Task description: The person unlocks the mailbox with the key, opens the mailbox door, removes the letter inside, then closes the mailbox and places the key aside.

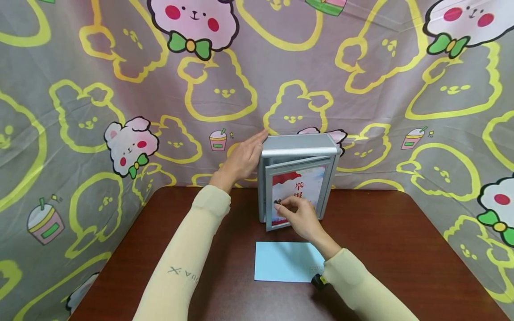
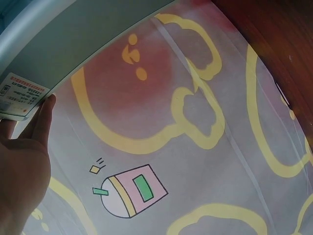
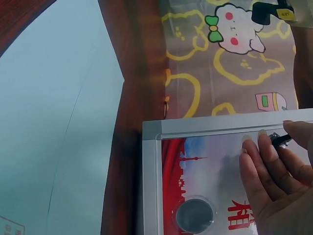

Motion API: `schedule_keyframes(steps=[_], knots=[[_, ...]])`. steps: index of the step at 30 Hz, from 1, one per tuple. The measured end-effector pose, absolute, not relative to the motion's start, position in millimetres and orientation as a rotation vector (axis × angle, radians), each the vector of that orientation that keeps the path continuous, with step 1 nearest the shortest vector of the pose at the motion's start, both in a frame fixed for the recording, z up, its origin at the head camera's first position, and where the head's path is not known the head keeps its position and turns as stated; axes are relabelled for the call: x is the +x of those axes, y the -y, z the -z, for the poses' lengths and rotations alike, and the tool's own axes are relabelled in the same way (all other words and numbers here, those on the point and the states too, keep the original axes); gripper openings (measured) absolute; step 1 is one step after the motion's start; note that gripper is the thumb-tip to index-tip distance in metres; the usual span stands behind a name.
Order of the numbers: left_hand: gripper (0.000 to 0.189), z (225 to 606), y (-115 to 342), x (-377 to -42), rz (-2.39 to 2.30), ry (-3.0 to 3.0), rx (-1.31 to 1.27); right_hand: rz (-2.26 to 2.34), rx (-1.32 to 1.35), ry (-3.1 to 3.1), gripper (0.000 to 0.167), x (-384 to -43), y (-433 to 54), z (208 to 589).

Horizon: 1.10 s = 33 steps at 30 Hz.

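A silver metal box [image 1: 299, 141] with a framed front door [image 1: 299, 178] stands upright at the back of the table. The door shows a red and blue poster with red characters, and it stands ajar along its left side. My left hand [image 1: 243, 158] lies against the box's left side, fingers fairly straight; in the left wrist view its fingertips are beside a printed label [image 2: 20, 93]. My right hand [image 1: 299, 217] pinches a small dark key [image 3: 281, 140] at the lock on the door's left edge. Part of the key is hidden by the thumb and fingers.
A light blue envelope [image 1: 283, 263] lies flat on the brown table [image 1: 385, 249] in front of the box. A small black device [image 1: 319, 281] with a yellow label is at the right sleeve. Behind the box hangs a patterned curtain [image 1: 225, 26].
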State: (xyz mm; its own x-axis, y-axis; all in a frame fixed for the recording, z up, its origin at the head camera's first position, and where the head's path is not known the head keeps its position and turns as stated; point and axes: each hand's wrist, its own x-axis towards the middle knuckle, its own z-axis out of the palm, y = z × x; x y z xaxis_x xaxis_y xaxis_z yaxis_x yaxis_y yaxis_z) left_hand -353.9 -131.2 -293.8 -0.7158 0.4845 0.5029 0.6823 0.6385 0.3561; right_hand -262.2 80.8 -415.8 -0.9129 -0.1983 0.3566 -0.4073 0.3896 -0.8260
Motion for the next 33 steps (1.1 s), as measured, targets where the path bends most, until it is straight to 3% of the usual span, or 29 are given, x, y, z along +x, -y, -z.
schedule_keyframes(steps=[33], knots=[[0.053, 294, 130, -355, 0.797, 2.468, -0.931, -1.472, 0.431, 2.39, 0.016, -275, -64, 414]])
